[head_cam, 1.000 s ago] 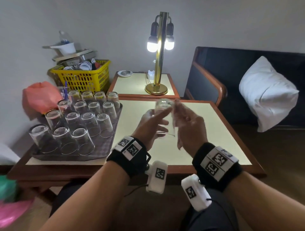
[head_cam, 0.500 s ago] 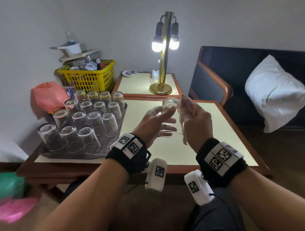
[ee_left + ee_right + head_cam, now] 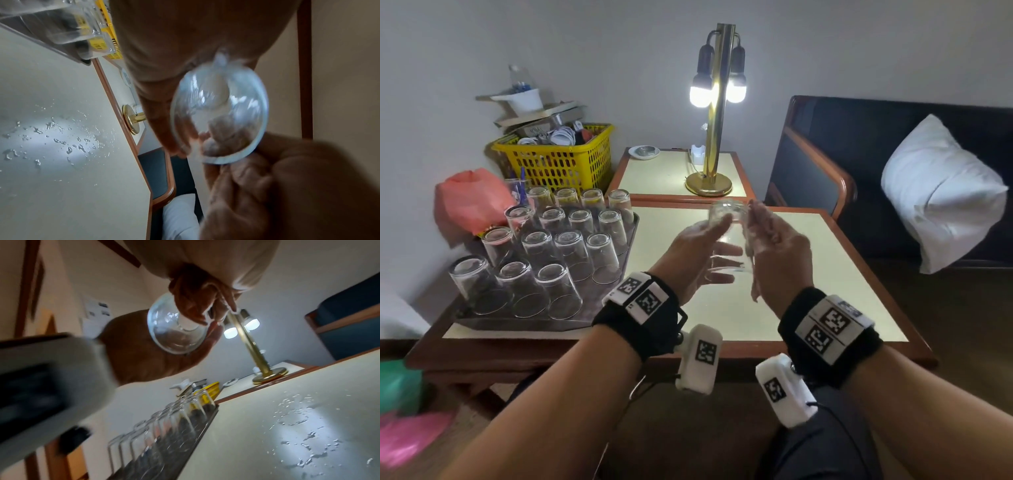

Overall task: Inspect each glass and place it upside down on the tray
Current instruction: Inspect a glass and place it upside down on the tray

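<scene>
A clear glass [image 3: 727,236] hangs above the table, base tilted away from me and rim towards me. My left hand [image 3: 709,246] holds it from the left, thumb along the top and fingers underneath. My right hand [image 3: 767,236] grips its right side. In the left wrist view the glass [image 3: 220,116] shows its open rim, with my right hand [image 3: 246,186] below it. In the right wrist view my right hand's fingers [image 3: 197,308] curl round the base of the glass [image 3: 174,337]. At the left, the grey tray [image 3: 517,323] carries several glasses [image 3: 571,253] standing upside down.
Water drops [image 3: 61,142] lie on the cream tabletop [image 3: 808,274] under my hands. A brass lamp [image 3: 717,113] stands lit on the side table behind. A yellow basket [image 3: 558,161] and a red bag [image 3: 472,198] sit behind the tray. A sofa with a white pillow [image 3: 938,195] is at the right.
Both hands keep hold of the glass in nearly the same place above the table. The glasses on the tray have not moved.
</scene>
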Demonstrator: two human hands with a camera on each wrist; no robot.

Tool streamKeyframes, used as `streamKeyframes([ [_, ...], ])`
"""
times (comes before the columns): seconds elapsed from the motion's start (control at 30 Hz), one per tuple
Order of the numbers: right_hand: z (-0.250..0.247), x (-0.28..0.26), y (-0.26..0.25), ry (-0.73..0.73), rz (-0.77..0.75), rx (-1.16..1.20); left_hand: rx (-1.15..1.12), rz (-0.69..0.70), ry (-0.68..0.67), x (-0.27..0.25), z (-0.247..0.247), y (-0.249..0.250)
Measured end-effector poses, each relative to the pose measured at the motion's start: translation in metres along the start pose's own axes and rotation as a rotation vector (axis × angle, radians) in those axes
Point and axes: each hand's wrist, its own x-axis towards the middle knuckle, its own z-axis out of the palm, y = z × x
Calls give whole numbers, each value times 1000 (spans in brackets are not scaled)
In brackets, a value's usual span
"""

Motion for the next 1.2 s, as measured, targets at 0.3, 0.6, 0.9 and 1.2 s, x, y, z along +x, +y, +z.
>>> streamKeyframes([
  [0.3,-6,5,8,27,12,-10,47,-13,-42,-3,-1,-2],
  [0.6,-13,2,11,57,4,-24,77,46,6,6,11,-3],
  [0.9,-7,4,-1,7,-66,0,70,93,56,3,5,10],
  [1.2,-3,-3,2,-38,-88,-43,-18,41,113,-1,8,11],
])
